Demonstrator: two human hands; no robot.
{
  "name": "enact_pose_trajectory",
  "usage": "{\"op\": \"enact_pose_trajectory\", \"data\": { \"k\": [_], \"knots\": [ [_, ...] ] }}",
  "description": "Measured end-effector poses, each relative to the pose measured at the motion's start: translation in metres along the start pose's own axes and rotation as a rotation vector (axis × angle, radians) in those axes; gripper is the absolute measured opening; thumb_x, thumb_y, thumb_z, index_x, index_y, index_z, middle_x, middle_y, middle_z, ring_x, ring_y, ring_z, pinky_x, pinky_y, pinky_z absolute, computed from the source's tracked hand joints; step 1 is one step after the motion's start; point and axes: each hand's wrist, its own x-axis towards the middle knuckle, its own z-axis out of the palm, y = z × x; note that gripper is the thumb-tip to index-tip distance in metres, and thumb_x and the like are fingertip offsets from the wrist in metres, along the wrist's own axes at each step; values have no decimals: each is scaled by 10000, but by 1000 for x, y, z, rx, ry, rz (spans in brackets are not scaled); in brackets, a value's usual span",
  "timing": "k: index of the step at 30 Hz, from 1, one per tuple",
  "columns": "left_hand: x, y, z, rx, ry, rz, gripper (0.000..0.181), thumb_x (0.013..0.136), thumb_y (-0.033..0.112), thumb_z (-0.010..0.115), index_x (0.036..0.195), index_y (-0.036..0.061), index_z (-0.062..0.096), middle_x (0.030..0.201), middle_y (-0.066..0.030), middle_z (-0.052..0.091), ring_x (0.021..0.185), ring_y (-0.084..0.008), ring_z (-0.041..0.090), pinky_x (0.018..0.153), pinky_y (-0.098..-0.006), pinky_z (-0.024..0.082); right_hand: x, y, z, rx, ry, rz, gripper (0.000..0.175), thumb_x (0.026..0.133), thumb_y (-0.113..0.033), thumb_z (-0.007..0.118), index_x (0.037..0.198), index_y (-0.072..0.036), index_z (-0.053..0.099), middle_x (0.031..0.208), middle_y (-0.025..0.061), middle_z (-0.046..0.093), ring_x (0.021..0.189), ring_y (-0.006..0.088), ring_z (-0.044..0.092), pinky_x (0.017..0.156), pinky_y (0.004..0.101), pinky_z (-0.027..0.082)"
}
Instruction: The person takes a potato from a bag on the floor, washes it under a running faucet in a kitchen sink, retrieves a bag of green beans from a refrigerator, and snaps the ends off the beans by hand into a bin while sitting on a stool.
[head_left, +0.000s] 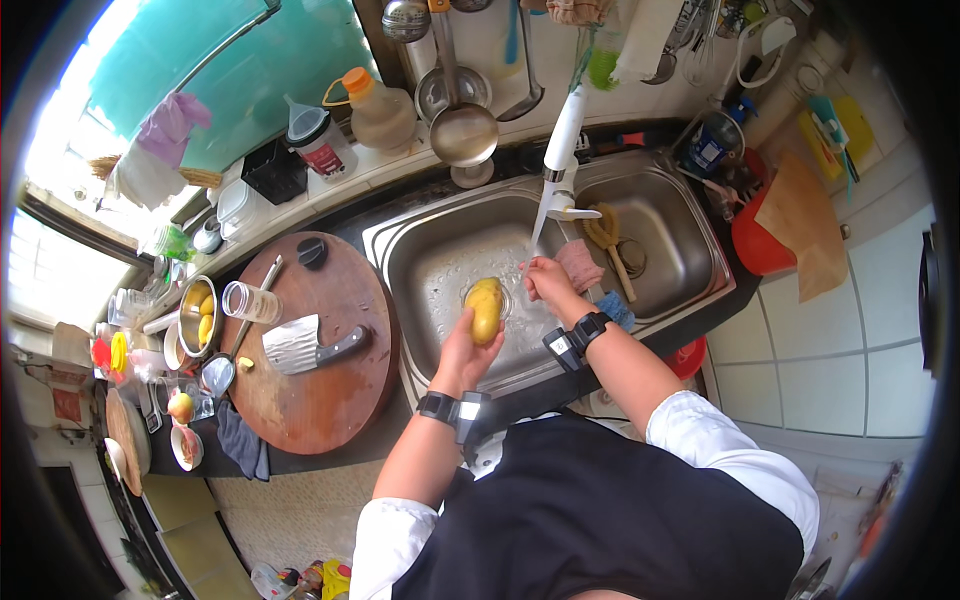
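Observation:
My left hand (472, 346) holds a yellow potato (485, 309) above the left basin of a steel double sink (427, 259), the potato resting upright along the fingers. Water (538, 225) runs from the white faucet (564, 139) onto my right hand (549, 283). That hand's fingers are curled in, and nothing shows in them. It is close to the divider between the basins, near a pink cloth (579, 266) draped there. Droplets and wet patches cover the floor of the left basin.
A round wooden chopping board (337, 409) left of the sink bears a cleaver (294, 345), a glass jar (255, 302) and a black knob-like piece (312, 253). A brush (611, 240) lies in the right basin. Ladles (463, 135) hang behind. A red bin (757, 236) is at right.

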Motion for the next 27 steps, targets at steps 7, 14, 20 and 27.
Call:
{"op": "enact_pose_trajectory", "data": {
  "k": [7, 14, 20, 27],
  "knots": [
    [1, -4, 25, 210, -60, 52, 401, 904, 261, 464, 1239, 60, 372, 1176, -140, 462, 1039, -276, 509, 859, -387, 460, 5, 2, -4, 98, -18, -84, 155, 843, -77, 459, 952, 1, 535, 636, 63, 562, 500, 135, 534, 467, 240, 447],
    [35, -6, 46, 382, -214, 53, 427, 892, 227, 479, 1255, 40, 352, 1212, -134, 437, 1081, -266, 479, 927, -430, 405, 2, 7, 2, 76, -112, -34, 299, 893, -207, 466, 1111, -3, 487, 994, 118, 570, 895, 186, 562, 746, 290, 464],
    [77, -12, 60, 217, -178, 76, 419, 921, 276, 384, 1251, 17, 366, 1188, -140, 461, 1073, -255, 485, 908, -398, 414, -15, 10, -2, -41, -2, -300, 520, 878, -226, 506, 1310, -32, 293, 1214, 107, 456, 1059, 217, 490, 883, 276, 404],
    [101, -22, 76, 626, -104, 375, 342, 921, 228, 346, 1147, 25, 504, 1050, -124, 564, 965, -222, 547, 828, -312, 436, -32, -17, -18, 385, -85, 29, 527, 869, -273, 527, 1315, -133, 285, 1215, 72, 434, 1067, 189, 472, 817, 327, 448]
  ]
}}
